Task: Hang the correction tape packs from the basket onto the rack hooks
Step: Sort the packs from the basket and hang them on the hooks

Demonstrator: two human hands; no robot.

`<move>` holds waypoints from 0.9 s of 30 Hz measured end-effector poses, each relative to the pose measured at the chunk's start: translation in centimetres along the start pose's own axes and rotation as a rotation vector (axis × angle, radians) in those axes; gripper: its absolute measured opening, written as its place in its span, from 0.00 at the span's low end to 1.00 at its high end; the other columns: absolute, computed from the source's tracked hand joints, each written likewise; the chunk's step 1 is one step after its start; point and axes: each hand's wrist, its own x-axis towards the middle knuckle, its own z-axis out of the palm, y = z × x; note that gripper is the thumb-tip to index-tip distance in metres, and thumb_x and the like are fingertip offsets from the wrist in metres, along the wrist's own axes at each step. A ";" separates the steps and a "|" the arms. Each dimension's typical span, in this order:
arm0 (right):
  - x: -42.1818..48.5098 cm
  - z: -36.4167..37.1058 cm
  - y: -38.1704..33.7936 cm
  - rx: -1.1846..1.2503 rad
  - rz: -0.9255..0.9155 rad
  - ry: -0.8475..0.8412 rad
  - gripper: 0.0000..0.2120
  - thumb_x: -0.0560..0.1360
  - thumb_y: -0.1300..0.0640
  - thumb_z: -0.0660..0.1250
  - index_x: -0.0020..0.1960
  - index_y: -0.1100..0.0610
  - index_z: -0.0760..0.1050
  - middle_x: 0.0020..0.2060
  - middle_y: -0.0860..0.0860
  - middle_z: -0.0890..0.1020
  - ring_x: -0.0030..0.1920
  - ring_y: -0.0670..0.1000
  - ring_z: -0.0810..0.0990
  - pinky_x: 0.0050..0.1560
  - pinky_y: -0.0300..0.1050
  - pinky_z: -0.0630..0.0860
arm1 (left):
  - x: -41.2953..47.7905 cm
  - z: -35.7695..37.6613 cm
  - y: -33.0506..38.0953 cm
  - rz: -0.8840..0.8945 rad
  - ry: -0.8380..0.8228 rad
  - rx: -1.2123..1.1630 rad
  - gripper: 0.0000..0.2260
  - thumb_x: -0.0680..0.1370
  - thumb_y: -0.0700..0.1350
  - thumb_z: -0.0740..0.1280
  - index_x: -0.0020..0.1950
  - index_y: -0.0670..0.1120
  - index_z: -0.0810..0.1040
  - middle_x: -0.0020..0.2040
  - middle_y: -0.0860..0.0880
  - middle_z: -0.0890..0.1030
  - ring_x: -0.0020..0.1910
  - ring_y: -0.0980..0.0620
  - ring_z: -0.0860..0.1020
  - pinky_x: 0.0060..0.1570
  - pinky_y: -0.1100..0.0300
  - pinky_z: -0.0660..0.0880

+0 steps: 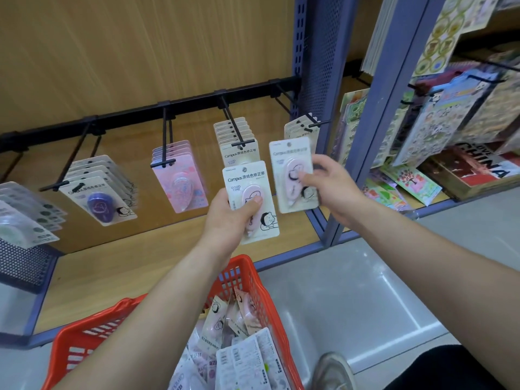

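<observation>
Left hand [233,218] grips a pack [247,181] low, thumb on the pink blister. Right hand [329,187] pinches a second pack [284,164] by its side edge, just below the far-right hook [316,123]. Both look light: stiff flat card, glossy domed plastic, probably slippery. Best held by the lower card, top hole free. Spare packs [239,353] lie loose in the red mesh basket [242,258].

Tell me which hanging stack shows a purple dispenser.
The second stack from the left, beside the pink-patterned stack; no other hanging front pack is purple.
</observation>
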 end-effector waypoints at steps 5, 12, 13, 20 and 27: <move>1.3 -1.8 0.1 0.003 -0.057 0.178 0.16 0.83 0.61 0.65 0.67 0.47 0.76 0.52 0.50 0.86 0.52 0.49 0.86 0.49 0.50 0.83 | 0.4 0.1 0.1 -0.047 0.005 0.054 0.10 0.80 0.39 0.70 0.61 0.47 0.79 0.54 0.49 0.87 0.52 0.49 0.85 0.52 0.49 0.81; 2.6 -1.3 0.5 -0.032 -0.052 0.226 0.15 0.83 0.57 0.64 0.68 0.44 0.74 0.52 0.48 0.86 0.52 0.48 0.86 0.55 0.54 0.83 | 0.6 0.3 0.2 -0.026 0.000 0.096 0.09 0.79 0.38 0.71 0.59 0.45 0.82 0.51 0.48 0.88 0.46 0.52 0.86 0.43 0.57 0.80; 2.7 -1.2 0.5 -0.040 -0.052 0.232 0.16 0.83 0.58 0.64 0.69 0.45 0.74 0.52 0.48 0.85 0.52 0.48 0.85 0.55 0.53 0.83 | 0.7 0.3 0.2 -0.021 -0.001 0.097 0.09 0.79 0.39 0.71 0.59 0.44 0.82 0.51 0.48 0.88 0.47 0.51 0.86 0.42 0.58 0.80; 2.9 -1.3 0.7 -0.044 -0.068 0.269 0.19 0.83 0.59 0.62 0.72 0.47 0.70 0.52 0.48 0.83 0.52 0.45 0.82 0.42 0.40 0.75 | 0.5 0.3 0.7 0.004 0.043 0.070 0.09 0.78 0.37 0.73 0.57 0.43 0.80 0.47 0.49 0.87 0.38 0.59 0.85 0.32 0.69 0.76; 2.8 -1.4 0.9 -0.060 -0.108 0.310 0.18 0.83 0.61 0.61 0.71 0.47 0.69 0.51 0.46 0.82 0.51 0.42 0.82 0.43 0.40 0.76 | 0.1 0.2 1.2 0.007 0.049 0.051 0.09 0.77 0.36 0.74 0.55 0.45 0.78 0.41 0.55 0.87 0.36 0.61 0.84 0.31 0.70 0.75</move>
